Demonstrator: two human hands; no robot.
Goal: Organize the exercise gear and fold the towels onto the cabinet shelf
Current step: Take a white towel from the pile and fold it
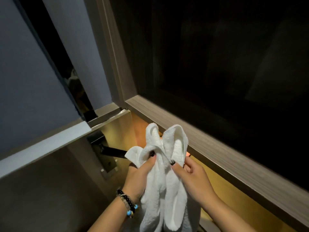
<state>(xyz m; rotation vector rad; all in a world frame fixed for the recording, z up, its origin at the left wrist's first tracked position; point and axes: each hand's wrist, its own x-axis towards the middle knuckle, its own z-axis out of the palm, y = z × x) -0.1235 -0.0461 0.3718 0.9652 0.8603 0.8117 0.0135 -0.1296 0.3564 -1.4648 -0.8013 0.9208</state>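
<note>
A white terry towel [164, 190] hangs bunched between both hands at the lower middle of the head view. My left hand [139, 174], with beaded bracelets on its wrist, grips the towel's left folds near the top. My right hand [192, 176] pinches the right folds, thumb on the cloth. The towel's upper edges stick up in loops in front of the wood-grain cabinet shelf edge [217, 148]. The space above that shelf edge is dark and its contents cannot be made out.
A lit, warm yellow recess [222, 190] runs under the wooden shelf edge. A dark door handle on a metal plate [103, 153] sits left of the towel. A blue-grey panel [30, 81] and a wooden frame post [113, 56] rise at the left.
</note>
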